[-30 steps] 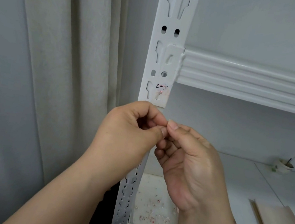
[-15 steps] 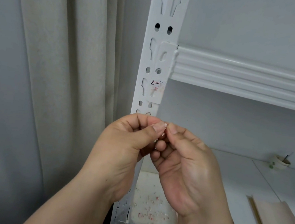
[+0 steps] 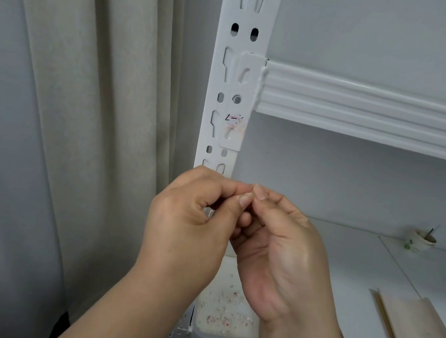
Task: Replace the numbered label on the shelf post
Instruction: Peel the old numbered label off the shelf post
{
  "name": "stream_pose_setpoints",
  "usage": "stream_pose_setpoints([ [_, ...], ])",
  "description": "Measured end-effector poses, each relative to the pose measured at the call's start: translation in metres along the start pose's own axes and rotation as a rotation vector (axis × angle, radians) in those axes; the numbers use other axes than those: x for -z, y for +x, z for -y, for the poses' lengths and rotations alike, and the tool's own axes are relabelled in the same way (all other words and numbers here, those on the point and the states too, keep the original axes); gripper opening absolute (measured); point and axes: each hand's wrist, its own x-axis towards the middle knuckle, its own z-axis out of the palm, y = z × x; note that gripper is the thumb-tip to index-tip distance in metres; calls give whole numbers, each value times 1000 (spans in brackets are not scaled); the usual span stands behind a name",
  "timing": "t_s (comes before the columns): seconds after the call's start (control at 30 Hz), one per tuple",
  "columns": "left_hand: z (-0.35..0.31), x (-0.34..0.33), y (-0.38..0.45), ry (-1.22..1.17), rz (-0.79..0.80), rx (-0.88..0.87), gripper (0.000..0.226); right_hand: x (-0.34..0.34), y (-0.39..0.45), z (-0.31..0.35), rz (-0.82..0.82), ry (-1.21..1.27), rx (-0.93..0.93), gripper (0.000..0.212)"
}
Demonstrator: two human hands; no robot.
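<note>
A white slotted shelf post (image 3: 233, 86) runs up the middle of the view. On it, just under the beam bracket, sits the torn remnant of the old label (image 3: 234, 124), with bits of black and red print left. My left hand (image 3: 190, 221) and my right hand (image 3: 279, 248) are held together in front of the post, below the remnant. Their thumbs and fingertips pinch against each other at one spot. Whatever lies between the fingertips is too small to see.
A white shelf beam (image 3: 364, 107) runs right from the post. On the lower shelf board (image 3: 358, 269) lie several label scraps (image 3: 227, 309), a brown paper sheet (image 3: 420, 333) and a small paper cup (image 3: 421, 239). A beige curtain (image 3: 98, 97) hangs left.
Both hands have sunk a little lower against the post while staying pinched together. The fingertips have shifted slightly against each other. The label remnant is unchanged.
</note>
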Motion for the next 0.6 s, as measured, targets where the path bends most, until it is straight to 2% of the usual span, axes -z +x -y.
stream_pose_setpoints([
  [0.17, 5, -2, -4, 45, -33, -73, 23, 1, 2, -1, -46, -29, 6, 17],
  [0.43, 10, -2, -5, 66, 12, -34, 22, 5, 1, 2, -19, -1, 28, 10],
  [0.5, 9, -2, -5, 38, 28, 7, 22, 6, 2, 1, -8, -14, 38, 15],
  [0.6, 8, -2, -3, -169, 77, 161, 25, 9, 5, -2, -39, -24, 41, 20],
])
